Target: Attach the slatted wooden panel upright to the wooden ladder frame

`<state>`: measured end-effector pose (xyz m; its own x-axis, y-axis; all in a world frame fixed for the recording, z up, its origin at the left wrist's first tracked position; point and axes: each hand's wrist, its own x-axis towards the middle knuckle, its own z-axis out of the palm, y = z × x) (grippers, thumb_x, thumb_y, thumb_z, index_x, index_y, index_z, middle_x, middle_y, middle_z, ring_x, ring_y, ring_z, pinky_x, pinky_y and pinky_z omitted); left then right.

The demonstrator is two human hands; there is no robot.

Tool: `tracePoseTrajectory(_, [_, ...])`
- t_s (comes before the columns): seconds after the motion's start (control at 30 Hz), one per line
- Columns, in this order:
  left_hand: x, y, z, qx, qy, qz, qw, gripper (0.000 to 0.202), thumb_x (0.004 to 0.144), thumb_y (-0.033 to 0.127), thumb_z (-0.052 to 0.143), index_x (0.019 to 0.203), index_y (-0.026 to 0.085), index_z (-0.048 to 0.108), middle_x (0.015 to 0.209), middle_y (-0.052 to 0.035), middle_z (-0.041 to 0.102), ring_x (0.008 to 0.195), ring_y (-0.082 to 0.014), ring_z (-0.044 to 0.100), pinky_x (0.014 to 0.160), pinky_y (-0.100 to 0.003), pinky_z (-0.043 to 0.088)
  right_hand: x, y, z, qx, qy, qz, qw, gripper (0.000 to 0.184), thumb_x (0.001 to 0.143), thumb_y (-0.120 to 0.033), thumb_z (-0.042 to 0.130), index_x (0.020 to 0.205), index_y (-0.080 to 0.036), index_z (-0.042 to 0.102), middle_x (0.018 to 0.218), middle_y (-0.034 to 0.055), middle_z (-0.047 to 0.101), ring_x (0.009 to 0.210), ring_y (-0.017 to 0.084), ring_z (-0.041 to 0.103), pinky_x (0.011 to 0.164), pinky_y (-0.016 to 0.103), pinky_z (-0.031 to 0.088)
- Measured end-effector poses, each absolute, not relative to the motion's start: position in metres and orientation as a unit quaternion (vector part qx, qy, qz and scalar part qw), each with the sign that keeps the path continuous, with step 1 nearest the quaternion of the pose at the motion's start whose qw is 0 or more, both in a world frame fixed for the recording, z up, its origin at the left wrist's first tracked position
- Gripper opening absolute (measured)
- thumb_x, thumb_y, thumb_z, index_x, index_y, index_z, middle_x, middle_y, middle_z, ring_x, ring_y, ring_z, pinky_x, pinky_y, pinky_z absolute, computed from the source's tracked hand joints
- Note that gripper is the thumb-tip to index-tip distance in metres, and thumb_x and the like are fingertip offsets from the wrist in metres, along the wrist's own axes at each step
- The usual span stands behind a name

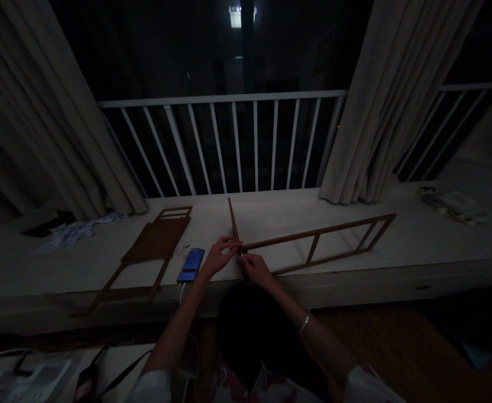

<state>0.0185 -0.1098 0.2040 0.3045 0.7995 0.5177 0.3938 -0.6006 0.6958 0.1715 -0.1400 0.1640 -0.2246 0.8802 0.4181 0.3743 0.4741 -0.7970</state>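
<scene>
My left hand has its fingers closed on the end of a brown wooden frame. The frame has two long rails joined by crossbars and stretches off to the right over the white ledge. Close beside it, my right hand pinches at the same joint, where a tiny shiny spot shows; what it holds is too small to name. A second, thin wooden part runs away from my fingers toward the window. A phone with a lit blue screen lies left of my left hand.
A brown wooden folding chair lies at the left, its legs past the edge of the white ledge. White railings and curtains stand behind. A white cable hangs from the phone. Crumpled cloth lies far right.
</scene>
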Motion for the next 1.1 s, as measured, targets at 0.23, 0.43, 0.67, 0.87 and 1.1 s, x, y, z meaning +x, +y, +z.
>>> tracePoseTrajectory(0.23, [0.024,-0.085,0.227,0.779,0.376,0.379,0.328,0.036,0.079,0.038,0.044,0.099,0.015,0.061,0.080,-0.0048,0.066,0.080,-0.0157,0.058,0.079,-0.029,0.043,0.169,-0.138,0.162,-0.444,-0.683,0.337,0.471,0.028,0.080,-0.037,0.044,0.069,-0.017,0.061,0.059,-0.0020,0.059,0.051,0.009,0.051,0.053,0.019,0.037])
tracePoseTrajectory(0.43, [0.041,-0.058,0.236,0.800,0.395,0.340,0.298,0.040,0.081,0.039,0.035,0.093,0.014,0.063,0.068,-0.0013,0.064,0.066,-0.0124,0.055,0.064,-0.023,0.042,0.168,-0.138,0.163,-0.445,-0.665,0.353,0.485,0.024,0.077,-0.036,0.048,0.071,-0.017,0.062,0.059,-0.0010,0.059,0.054,0.010,0.052,0.053,0.020,0.039])
tracePoseTrajectory(0.67, [0.051,-0.028,0.229,0.804,0.461,0.343,0.155,0.030,0.076,0.035,0.045,0.084,0.014,0.064,0.074,-0.0037,0.061,0.070,-0.0142,0.053,0.068,-0.025,0.041,0.169,-0.139,0.165,-0.440,-0.675,0.278,0.523,0.019,0.074,-0.035,0.055,0.071,-0.019,0.065,0.073,0.0027,0.061,0.072,0.014,0.054,0.068,0.024,0.040])
tracePoseTrajectory(0.87, [0.050,-0.016,0.218,0.821,0.513,0.245,0.058,0.026,0.074,0.037,0.049,0.090,0.021,0.063,0.113,-0.0061,0.050,0.106,-0.0224,0.039,0.089,-0.039,0.031,0.167,-0.139,0.163,-0.443,-0.673,0.279,0.521,0.020,0.075,-0.035,0.054,0.069,-0.019,0.065,0.071,0.0028,0.060,0.070,0.013,0.053,0.067,0.024,0.040])
tracePoseTrajectory(1.1, [0.059,-0.023,0.207,0.831,0.546,0.092,0.052,0.036,0.082,0.040,0.032,0.097,0.020,0.058,0.133,-0.0085,0.030,0.122,-0.0324,0.014,0.089,-0.057,0.021,0.165,-0.140,0.163,-0.495,-0.649,0.228,0.531,0.022,0.072,-0.040,0.057,0.070,-0.021,0.067,0.075,0.0032,0.058,0.066,0.013,0.052,0.062,0.024,0.040])
